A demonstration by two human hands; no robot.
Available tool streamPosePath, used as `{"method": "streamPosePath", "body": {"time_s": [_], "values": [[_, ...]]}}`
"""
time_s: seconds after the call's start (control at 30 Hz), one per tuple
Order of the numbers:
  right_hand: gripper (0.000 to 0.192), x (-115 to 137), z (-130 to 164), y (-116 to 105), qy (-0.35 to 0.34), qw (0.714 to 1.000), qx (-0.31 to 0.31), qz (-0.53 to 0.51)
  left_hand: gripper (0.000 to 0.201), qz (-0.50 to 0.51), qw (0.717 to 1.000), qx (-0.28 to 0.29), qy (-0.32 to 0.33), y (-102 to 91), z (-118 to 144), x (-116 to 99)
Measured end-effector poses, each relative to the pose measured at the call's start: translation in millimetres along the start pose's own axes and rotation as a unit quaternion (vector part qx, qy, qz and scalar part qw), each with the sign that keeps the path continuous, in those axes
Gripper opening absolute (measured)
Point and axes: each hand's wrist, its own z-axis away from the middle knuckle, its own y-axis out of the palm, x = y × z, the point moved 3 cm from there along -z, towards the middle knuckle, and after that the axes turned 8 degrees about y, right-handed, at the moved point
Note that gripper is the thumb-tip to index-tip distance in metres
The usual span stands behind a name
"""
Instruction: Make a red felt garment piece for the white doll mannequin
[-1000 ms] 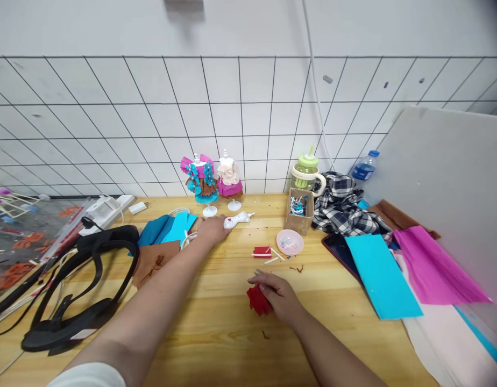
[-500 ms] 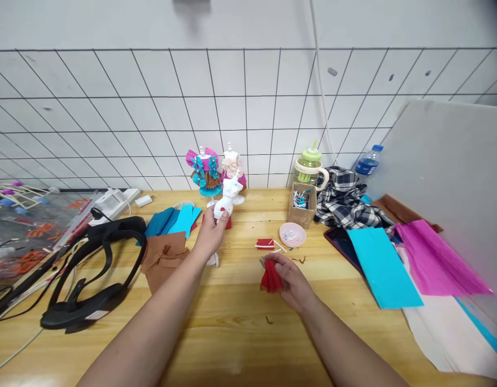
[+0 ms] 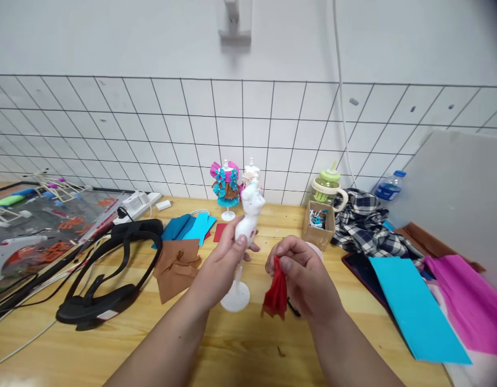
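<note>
My left hand (image 3: 228,255) is closed around the waist of a small white dress-form mannequin (image 3: 251,207), which has a reddish mark on its lower body. Below the hand, its round white base (image 3: 235,297) is visible, the form leaning slightly. Beside it, my right hand (image 3: 307,274) pinches the gathered top of a pleated red crepe-paper piece (image 3: 276,293) that hangs down, apart from the mannequin. A dark slender object (image 3: 293,307) shows under the right hand, mostly hidden, so I cannot tell its kind. A red paper scrap (image 3: 220,232) lies behind my left hand.
Two dressed mannequins, one in pink and blue (image 3: 227,185), stand near the wall. A cardboard box (image 3: 319,232), a green-lidded cup (image 3: 328,185) and blue paper (image 3: 418,306) are on the right. A black headset (image 3: 107,298) and brown paper (image 3: 178,263) sit left.
The mannequin has come nearer to me and stands more upright. My right hand has moved up closer to it with the red paper. The camera view has shifted too.
</note>
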Motion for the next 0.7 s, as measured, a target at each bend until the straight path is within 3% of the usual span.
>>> {"method": "streamPosePath", "body": {"time_s": [0.1, 0.3, 0.4, 0.6, 0.7], "values": [[0.017, 3, -1, 6, -0.014, 0.998, -0.010, 0.060, 0.051, 0.088, 0.994, 0.052, -0.027, 5.9, 8, -7], [0.020, 5, 2, -7, -0.007, 0.992, -0.070, 0.102, 0.048, 0.221, 0.970, 0.073, -0.075, 12.6, 16, -9], [0.021, 2, 1, -9, 0.006, 0.990, -0.062, 0.126, 0.054, 0.203, 0.973, 0.080, -0.071, 14.9, 16, -5], [0.025, 3, -3, -15, 0.005, 0.980, -0.077, 0.181, 0.049, 0.164, 0.979, 0.091, -0.084, 17.2, 15, -1], [0.021, 7, -3, -20, 0.010, 0.977, -0.088, 0.193, 0.046, 0.146, 0.985, 0.063, -0.067, 13.3, 12, 1]]}}
